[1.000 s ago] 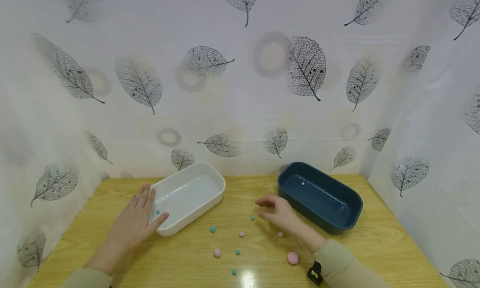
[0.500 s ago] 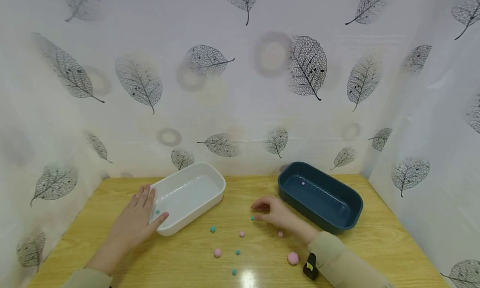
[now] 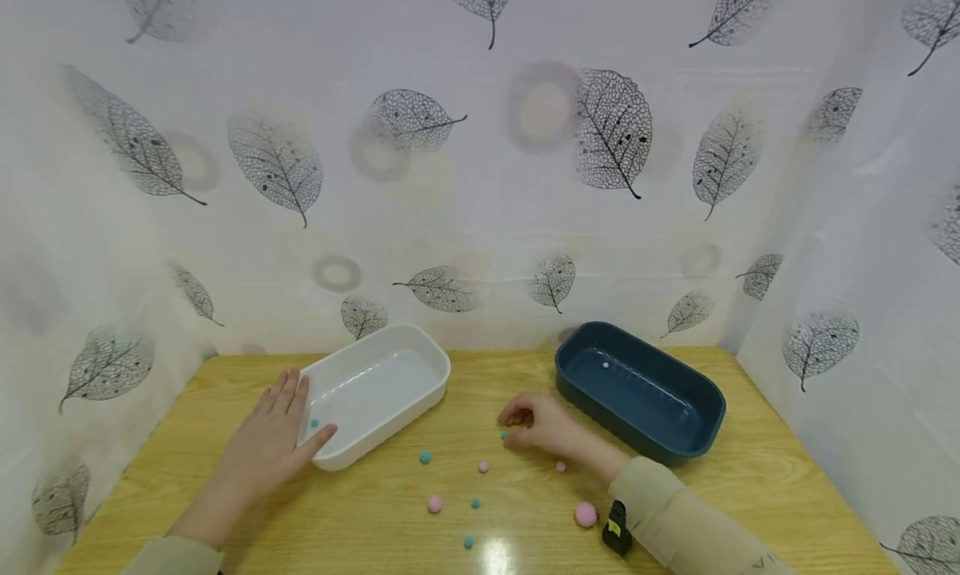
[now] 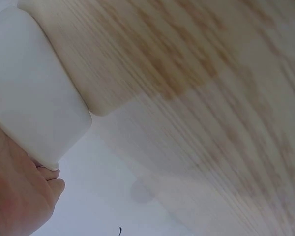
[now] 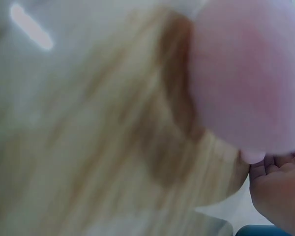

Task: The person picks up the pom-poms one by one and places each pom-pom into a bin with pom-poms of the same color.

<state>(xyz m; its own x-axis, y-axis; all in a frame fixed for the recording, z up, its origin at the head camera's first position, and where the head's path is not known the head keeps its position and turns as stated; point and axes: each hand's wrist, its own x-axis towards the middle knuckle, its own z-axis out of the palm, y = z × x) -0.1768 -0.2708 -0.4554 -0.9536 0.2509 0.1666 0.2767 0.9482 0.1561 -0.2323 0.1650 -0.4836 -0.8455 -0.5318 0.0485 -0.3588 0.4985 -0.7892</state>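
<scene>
My left hand rests along the left rim of the white tray, its fingers straight and its thumb across the near corner. Inside that tray lies a small teal ball. Over the wooden table my right hand bends its fingers above another small teal ball, thumb tip right at the ball and index finger a little above it. In the right wrist view a large pink ball covers much of the picture, and the right hand shows only partly at the lower right.
A dark blue tray with one small pink ball in it stands at the back right. Loose teal balls and pink balls are scattered on the table. A leaf-patterned curtain surrounds the table.
My right hand has moved slightly left, bringing its thumb to the small teal ball, and its fingers have drawn closer together. The left hand and both trays stay put.
</scene>
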